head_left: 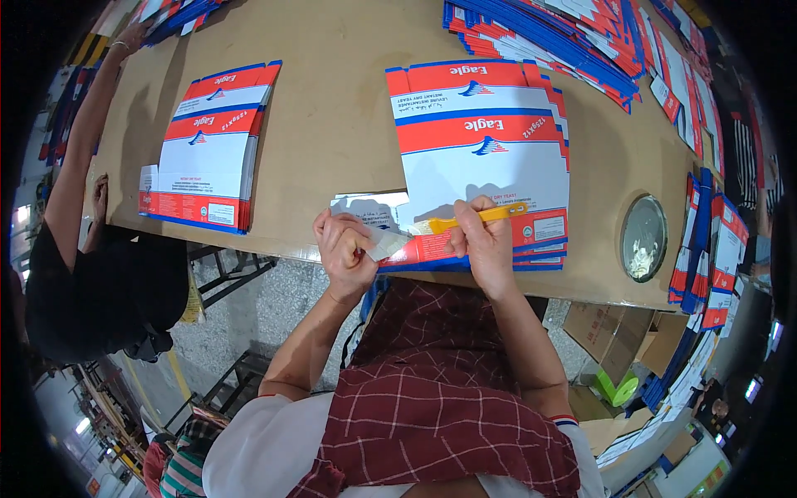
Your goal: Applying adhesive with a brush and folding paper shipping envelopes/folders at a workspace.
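Brown worktop (pixel 332 124) runs across most of the view, w/ the wearer's checked maroon apron (pixel 448 415) below its near edge. At L, a co-worker in black (pixel 108 290) has one arm stretched to the far L, where more printed cartons lie. Big pile of flat red/white/blue cartons (pixel 540 41) spreads over the far R of the worktop. Centre: a stack of flat cartons (pixel 481 166), same colours, directly in front of the wearer, sheets fanned a bit at its R side, bottom end by the near edge. Smaller carton stack (pixel 207 149) sits well apart to the L. Near the R end, a round dish (pixel 643 214) w/ white paste (pixel 641 261) in it, just beside some upright-looking cartons (pixel 722 257). Both hands are over the lower end of the centre stack. L hand (pixel 344 253): fingers closed on a pale flap (pixel 388 246); can't tell if it's part of a carton or a loose pc. R hand (pixel 483 245): fingers clamped round the handle of a yellow brush (pixel 496 214), bristle end pointing L, close to the flap; can't tell if they touch.
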`<state>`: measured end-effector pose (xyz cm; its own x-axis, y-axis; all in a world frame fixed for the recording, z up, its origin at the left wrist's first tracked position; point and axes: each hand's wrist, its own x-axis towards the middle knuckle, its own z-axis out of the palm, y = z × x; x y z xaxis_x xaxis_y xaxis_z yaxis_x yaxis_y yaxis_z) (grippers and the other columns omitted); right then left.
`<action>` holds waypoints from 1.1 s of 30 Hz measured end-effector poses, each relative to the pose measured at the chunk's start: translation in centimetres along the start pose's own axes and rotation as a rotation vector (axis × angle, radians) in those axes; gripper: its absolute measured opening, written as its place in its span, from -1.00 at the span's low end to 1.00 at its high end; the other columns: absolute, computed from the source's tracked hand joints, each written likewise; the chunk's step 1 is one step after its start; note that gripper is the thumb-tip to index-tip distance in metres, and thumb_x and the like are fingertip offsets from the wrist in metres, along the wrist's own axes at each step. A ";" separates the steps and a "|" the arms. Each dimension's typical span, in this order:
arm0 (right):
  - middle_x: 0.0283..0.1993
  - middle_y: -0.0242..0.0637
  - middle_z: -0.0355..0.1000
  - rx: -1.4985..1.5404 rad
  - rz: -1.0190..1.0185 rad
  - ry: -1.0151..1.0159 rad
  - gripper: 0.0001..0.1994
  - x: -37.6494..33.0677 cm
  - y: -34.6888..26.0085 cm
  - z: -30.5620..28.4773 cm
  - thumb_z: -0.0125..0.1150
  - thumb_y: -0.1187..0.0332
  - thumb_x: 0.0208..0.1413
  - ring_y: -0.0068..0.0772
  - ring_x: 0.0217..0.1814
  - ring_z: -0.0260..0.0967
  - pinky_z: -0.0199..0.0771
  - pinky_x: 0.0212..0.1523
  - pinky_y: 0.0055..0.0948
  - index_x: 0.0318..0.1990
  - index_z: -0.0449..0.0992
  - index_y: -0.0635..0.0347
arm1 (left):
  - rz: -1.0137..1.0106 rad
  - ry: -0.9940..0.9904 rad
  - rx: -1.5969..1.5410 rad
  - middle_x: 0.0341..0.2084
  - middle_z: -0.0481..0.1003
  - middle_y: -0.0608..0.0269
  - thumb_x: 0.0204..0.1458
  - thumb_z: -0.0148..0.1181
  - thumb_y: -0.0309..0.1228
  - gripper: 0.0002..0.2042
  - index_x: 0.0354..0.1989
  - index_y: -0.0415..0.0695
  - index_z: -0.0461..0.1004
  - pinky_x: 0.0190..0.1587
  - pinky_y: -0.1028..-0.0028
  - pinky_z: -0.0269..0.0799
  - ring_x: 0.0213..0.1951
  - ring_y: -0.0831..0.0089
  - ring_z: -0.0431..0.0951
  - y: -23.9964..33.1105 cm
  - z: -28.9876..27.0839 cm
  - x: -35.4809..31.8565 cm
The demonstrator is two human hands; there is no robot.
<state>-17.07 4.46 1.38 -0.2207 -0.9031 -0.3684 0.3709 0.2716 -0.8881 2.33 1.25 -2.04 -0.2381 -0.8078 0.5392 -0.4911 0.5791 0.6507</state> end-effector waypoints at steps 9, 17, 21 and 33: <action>-0.71 -0.42 0.25 -0.138 0.012 -0.091 -0.76 0.0 0.1 -0.4 0.02 0.29 0.12 -0.74 -0.72 0.14 0.14 -0.68 -0.70 -0.53 0.22 0.16 | -0.008 0.006 0.002 -0.59 0.34 0.33 -0.47 0.12 -0.66 -0.78 -0.68 -0.06 0.24 0.02 0.18 0.07 -0.38 0.33 0.40 0.0 0.1 0.1; -0.71 -0.48 0.18 -0.242 -0.008 -0.140 -0.81 -0.2 0.0 0.1 -0.03 0.37 0.13 -0.72 -0.73 0.10 0.22 -0.66 -0.65 -0.52 0.22 0.11 | -0.018 -0.006 0.023 -0.61 0.36 0.30 -0.42 0.16 -0.63 -0.80 -0.71 -0.09 0.24 0.04 0.17 0.10 -0.40 0.33 0.43 0.2 -0.2 0.2; -0.71 -0.51 0.14 0.143 0.032 -0.016 -0.85 0.4 0.3 -0.9 -0.03 0.35 0.13 -0.72 -0.73 0.08 0.23 -0.62 -0.63 -0.47 0.23 0.09 | -0.040 -0.075 0.031 -0.55 0.35 0.28 -0.45 0.09 -0.68 -0.78 -0.61 -0.08 0.28 -0.01 0.21 0.13 -0.34 0.30 0.39 -0.4 -0.4 0.1; -0.74 -0.54 0.10 0.644 0.029 0.002 -0.89 0.9 0.6 -2.2 -0.06 0.24 0.16 -0.70 -0.75 -0.02 0.09 -0.61 -0.63 -0.39 0.26 -0.05 | 0.077 -0.339 0.220 -0.41 0.42 0.30 -0.26 0.19 -0.53 -0.83 -0.41 -0.13 0.46 -0.14 0.31 0.20 -0.24 0.31 0.39 1.6 0.6 1.6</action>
<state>-19.02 4.52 -0.10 -0.2035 -0.8976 -0.3911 0.8441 0.0416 -0.5346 0.70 0.79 -0.45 -0.5257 -0.7745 0.3518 -0.6196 0.6320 0.4655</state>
